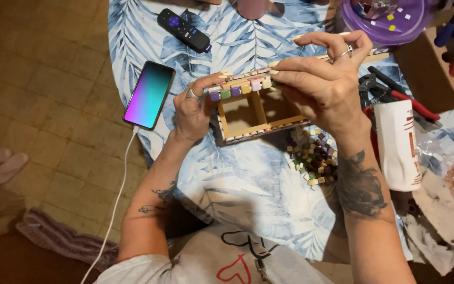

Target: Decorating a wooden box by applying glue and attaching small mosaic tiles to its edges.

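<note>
Both hands hold a small wooden box [250,113] just above the leaf-print tablecloth [237,173]. The left hand [193,108] pinches the box's left end, thumb on the near side and fingers wrapped round the far side. The right hand [321,79] lies over the box's right end with its fingers pressed together along the top edge, where a row of small coloured tiles [240,87] is stuck.

The box is open toward the camera, showing two compartments side by side. Its long axis runs left to right, slightly tilted, the right end nearer the person's body. It spans the gap between the two hands, its right part hidden under the right palm.

Just below the box, on the cloth, lies a heap of loose tiles [313,158] in cream, green and purple. Right of the box stands a white bottle [398,144] with red print, lying lengthwise, and behind it red-handled pliers [395,92]. Left of the box a phone [149,94] with a glowing purple-green screen rests face up, its white cable [116,194] trailing down. Beyond the box sits a black remote [183,30], and to the far right a purple bowl [384,16].
</note>
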